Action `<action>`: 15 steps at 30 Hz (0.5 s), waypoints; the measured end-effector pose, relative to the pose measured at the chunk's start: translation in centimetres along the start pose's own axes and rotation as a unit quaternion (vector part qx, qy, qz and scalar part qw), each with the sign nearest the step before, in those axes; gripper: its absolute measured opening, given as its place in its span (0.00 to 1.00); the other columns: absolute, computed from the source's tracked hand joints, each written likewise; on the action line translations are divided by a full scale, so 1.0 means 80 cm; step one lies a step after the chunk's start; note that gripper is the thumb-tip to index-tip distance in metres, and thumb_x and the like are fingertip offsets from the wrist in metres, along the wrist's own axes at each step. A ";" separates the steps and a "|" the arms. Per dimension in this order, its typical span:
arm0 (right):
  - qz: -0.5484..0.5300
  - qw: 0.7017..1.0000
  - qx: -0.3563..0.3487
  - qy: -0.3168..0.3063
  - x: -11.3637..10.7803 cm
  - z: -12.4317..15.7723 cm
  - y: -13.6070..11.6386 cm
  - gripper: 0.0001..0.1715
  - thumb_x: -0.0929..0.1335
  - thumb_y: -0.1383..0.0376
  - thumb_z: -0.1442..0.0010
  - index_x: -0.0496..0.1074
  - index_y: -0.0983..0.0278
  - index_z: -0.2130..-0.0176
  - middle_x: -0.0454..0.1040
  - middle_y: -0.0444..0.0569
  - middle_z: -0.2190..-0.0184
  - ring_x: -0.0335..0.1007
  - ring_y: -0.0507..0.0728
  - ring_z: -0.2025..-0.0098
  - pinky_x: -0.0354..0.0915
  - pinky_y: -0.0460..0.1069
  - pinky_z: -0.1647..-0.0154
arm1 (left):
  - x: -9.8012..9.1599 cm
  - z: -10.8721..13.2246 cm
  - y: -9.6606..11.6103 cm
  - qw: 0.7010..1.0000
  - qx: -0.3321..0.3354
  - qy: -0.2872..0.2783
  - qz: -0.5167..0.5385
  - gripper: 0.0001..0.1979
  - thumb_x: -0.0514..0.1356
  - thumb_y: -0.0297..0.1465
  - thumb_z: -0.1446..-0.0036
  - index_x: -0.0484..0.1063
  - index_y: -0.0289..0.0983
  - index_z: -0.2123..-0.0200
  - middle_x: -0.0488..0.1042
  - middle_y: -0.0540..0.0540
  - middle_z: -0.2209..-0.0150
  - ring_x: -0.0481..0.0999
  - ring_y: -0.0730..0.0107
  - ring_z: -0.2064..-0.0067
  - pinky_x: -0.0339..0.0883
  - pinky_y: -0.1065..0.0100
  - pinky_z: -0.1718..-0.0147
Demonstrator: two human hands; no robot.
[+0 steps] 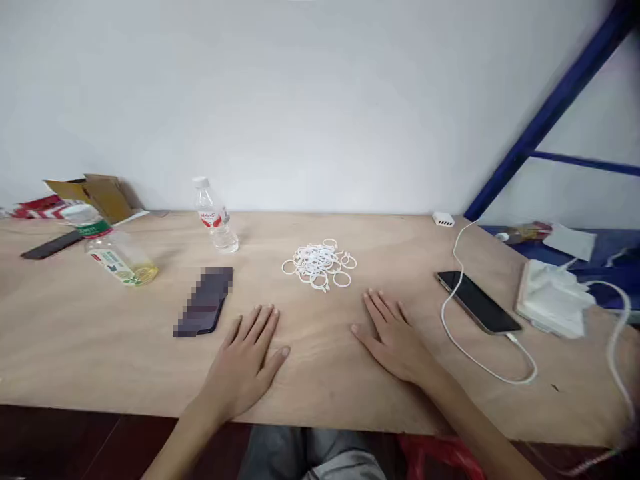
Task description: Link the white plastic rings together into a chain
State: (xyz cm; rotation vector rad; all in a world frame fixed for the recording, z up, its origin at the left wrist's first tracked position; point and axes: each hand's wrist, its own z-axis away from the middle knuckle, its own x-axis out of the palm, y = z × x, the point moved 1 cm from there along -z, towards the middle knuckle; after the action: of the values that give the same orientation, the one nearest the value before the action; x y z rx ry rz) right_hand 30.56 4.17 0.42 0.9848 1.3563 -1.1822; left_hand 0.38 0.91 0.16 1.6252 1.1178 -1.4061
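A loose heap of white plastic rings (317,261), each with a small knob or clip, lies on the wooden table (320,373) in front of me. My left hand (245,363) rests palm down at the near left of the heap, thumb spread away from the fingers. On the other side, my right hand (393,340) also lies flat with its fingers stretched, their tips just short of the rings. Neither hand holds anything. Beyond my left fingertips is a dark phone (207,303), partly blurred out by blocks.
A clear water bottle (217,220) and a bottle with yellow liquid (117,253) stand at the left, near cardboard (107,197). At the right, a phone (480,303) is plugged into a white cable (445,313), beside a tissue pack (555,300). A white charger (443,219) sits by the wall.
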 end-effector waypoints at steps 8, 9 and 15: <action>0.018 1.000 -0.006 0.022 0.005 -0.001 0.001 0.44 0.53 0.44 0.37 0.47 0.67 0.32 0.45 0.50 0.31 0.38 0.62 0.30 0.40 0.64 0.31 | -0.005 0.001 0.004 1.000 0.007 0.016 0.021 0.33 0.46 0.46 0.35 0.43 0.40 0.32 0.51 0.46 0.32 0.52 0.54 0.32 0.49 0.48 0.37; 0.021 0.999 -0.010 0.025 0.006 -0.001 0.001 0.44 0.54 0.44 0.37 0.47 0.66 0.32 0.46 0.50 0.32 0.39 0.62 0.30 0.41 0.65 0.32 | -0.006 0.001 0.003 1.000 0.008 0.018 0.023 0.33 0.47 0.46 0.35 0.43 0.40 0.32 0.52 0.45 0.32 0.52 0.54 0.32 0.49 0.48 0.37; 0.019 0.999 -0.017 0.038 0.006 0.000 0.002 0.42 0.56 0.45 0.37 0.47 0.63 0.32 0.49 0.50 0.32 0.42 0.63 0.30 0.43 0.65 0.32 | -0.008 -0.001 0.003 0.999 0.018 0.034 0.015 0.34 0.49 0.46 0.36 0.43 0.39 0.32 0.54 0.45 0.33 0.54 0.54 0.33 0.50 0.50 0.38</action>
State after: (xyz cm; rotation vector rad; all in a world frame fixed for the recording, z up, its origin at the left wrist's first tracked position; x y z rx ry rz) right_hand 30.66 4.20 -0.08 1.0354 1.4076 -1.1002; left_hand 0.61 0.75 0.77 1.7199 1.1078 -1.3682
